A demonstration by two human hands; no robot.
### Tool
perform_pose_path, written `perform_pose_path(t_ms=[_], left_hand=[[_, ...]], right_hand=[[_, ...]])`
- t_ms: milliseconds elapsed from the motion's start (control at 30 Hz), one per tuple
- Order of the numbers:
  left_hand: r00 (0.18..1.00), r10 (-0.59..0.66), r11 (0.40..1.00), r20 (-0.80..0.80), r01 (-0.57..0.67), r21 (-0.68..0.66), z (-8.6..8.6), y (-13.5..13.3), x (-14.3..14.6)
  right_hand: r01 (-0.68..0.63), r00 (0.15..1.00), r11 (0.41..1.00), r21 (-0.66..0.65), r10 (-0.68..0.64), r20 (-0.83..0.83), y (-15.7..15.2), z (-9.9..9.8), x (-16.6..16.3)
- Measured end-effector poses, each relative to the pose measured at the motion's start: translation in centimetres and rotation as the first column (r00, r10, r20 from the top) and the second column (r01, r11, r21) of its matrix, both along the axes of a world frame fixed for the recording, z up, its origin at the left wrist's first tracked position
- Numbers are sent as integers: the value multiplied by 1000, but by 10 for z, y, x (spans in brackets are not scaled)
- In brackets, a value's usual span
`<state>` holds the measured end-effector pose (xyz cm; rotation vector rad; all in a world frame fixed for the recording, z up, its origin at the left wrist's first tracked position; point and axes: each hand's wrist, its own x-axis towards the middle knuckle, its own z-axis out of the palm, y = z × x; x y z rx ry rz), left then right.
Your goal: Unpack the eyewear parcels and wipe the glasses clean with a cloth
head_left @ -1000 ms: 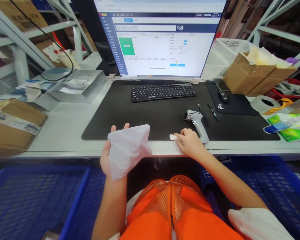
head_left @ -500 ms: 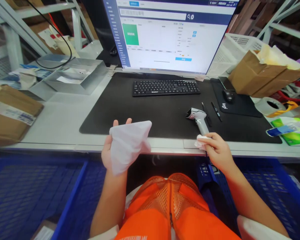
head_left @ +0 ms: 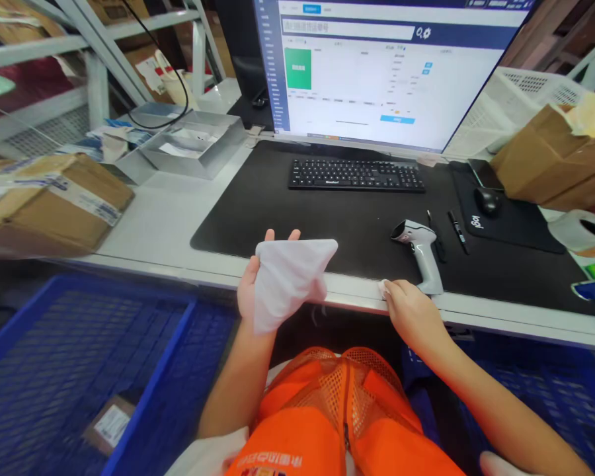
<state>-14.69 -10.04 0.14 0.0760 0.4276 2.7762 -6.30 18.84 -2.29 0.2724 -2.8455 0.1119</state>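
Observation:
My left hand (head_left: 246,292) holds a thin white cloth (head_left: 291,281) in front of the desk edge. The cloth drapes over the palm, hiding most of the fingers; two fingertips show above its top edge. Between the closed fingers of my right hand (head_left: 416,314) is a small crumpled white piece, perhaps tissue (head_left: 384,289), at the desk edge. A grey-white barcode scanner (head_left: 422,251) lies just beyond the right hand, its handle end close to the knuckles.
A monitor (head_left: 357,79) stands behind the keyboard (head_left: 356,175) on a black desk mat (head_left: 277,211). Right of the scanner are a pen (head_left: 457,231) and a mouse (head_left: 486,201). A cardboard box (head_left: 74,205) sits at left, above a blue crate (head_left: 143,390) holding a small package.
The view has swung left. My right hand has moved left, away from the scanner's handle, with the crumpled white piece. My left hand still holds the cloth much as before.

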Motion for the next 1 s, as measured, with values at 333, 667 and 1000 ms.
perform_pose_path(t_ms=[333,667,1000], left_hand=[[1000,-2,1000,-1,2,14,-9,-14,0],[998,-55,998,6,55,9,-3,3,2],[997,-75,997,16,75,-21,-4,7,6]], right_hand=[[-30,983,839,-544,124,137,28,13,34],[118,987,979,-167,-97,131,-2,14,-11],[188,916,948,256,-263,302,-16,16,-29]])
